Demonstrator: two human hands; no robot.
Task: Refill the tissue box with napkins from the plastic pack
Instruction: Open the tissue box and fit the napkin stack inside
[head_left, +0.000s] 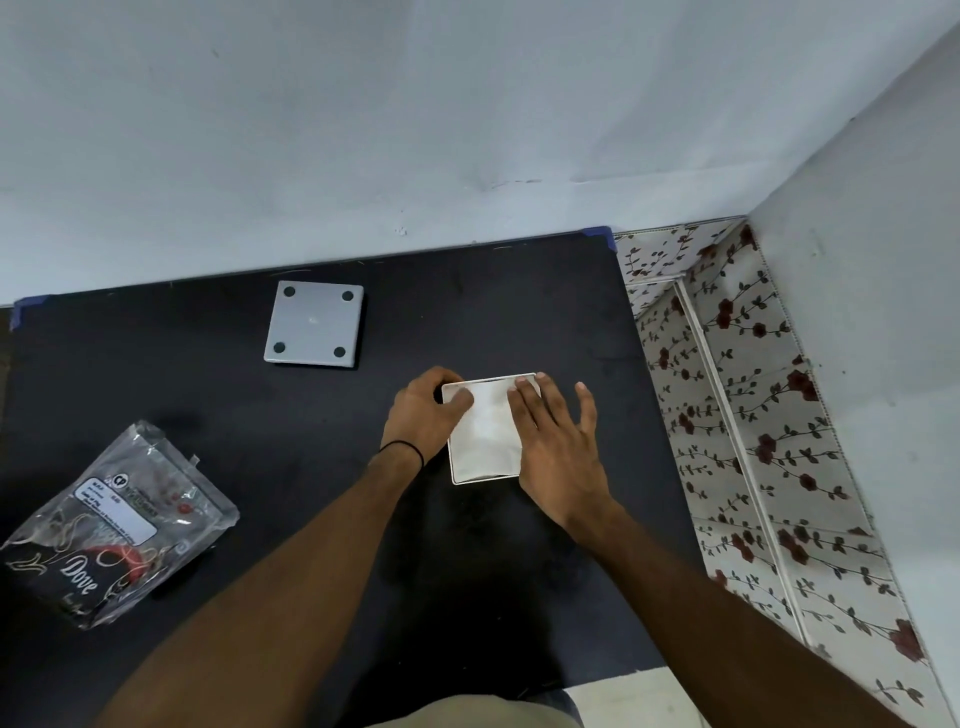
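A white square tissue box (485, 478) stands open on the black table, with white napkins (485, 426) lying inside it. My left hand (423, 415) grips the box's far left corner, thumb on the rim. My right hand (558, 441) lies flat with spread fingers on the napkins and the box's right side. The box's grey lid (313, 325) rests upside down further back, its dark round feet facing up. The clear plastic pack (111, 525) lies crumpled at the left, looking flat; what is left inside I cannot tell.
The black table (234, 415) ends at a pale wall at the back and at its right edge, where a floral-patterned surface (753, 441) drops away. A light cloth edge shows at the bottom of the view.
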